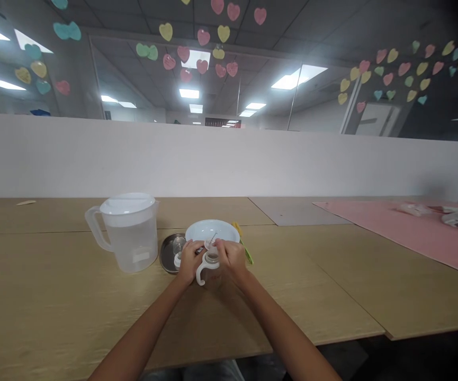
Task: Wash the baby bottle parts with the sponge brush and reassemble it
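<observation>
1. Two bare arms come up from the bottom of the frame and meet just below the middle.
2. The left hand [189, 262] and the right hand [231, 259] are both wrapped around a small clear baby bottle with a white looped handle [208, 264]. It stands on the light wooden table [54, 307], just below the middle of the frame.
3. A thin straw-like piece [212, 239] sticks up from the bottle top. It is too small to see well.
4. Just behind the hands sits a round white bowl [212, 230].
5. A small round shiny metal dish [171, 253] lies left of the bowl, touching the left hand's side.
6. A yellow and green thing [245, 248] peeks out at the bowl's right edge. I cannot tell what it is.
7. Further left stands a see-through plastic jug with a white lid [127, 233].
8. At the right of the frame lies a pink mat [403, 230].
9. Behind the table runs a low white wall [229, 159].
10. Paper hearts in many colours [200, 37] are stuck up at the top.
</observation>
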`<state>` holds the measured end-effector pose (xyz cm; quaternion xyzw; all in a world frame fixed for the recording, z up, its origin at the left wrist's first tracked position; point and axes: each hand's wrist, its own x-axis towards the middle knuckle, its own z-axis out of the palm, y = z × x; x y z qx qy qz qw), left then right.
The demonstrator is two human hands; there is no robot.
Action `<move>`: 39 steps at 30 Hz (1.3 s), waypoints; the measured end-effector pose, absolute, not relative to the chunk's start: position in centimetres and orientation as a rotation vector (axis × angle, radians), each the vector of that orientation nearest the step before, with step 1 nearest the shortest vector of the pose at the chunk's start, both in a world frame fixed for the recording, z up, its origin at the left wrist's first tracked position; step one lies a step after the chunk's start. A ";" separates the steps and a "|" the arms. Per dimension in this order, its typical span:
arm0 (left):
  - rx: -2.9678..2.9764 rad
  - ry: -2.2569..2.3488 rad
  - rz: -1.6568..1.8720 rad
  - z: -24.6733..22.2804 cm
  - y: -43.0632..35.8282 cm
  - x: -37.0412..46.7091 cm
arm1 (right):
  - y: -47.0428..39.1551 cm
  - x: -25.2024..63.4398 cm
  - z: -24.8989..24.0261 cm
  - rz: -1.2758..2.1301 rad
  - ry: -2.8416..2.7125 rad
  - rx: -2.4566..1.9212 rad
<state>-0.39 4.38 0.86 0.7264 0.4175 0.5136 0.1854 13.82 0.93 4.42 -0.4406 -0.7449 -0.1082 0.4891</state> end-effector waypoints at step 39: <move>2.094 1.237 1.447 0.8 4.4 -0.1 | 1.4 14.5 5.9 0.106 -1.882 -0.967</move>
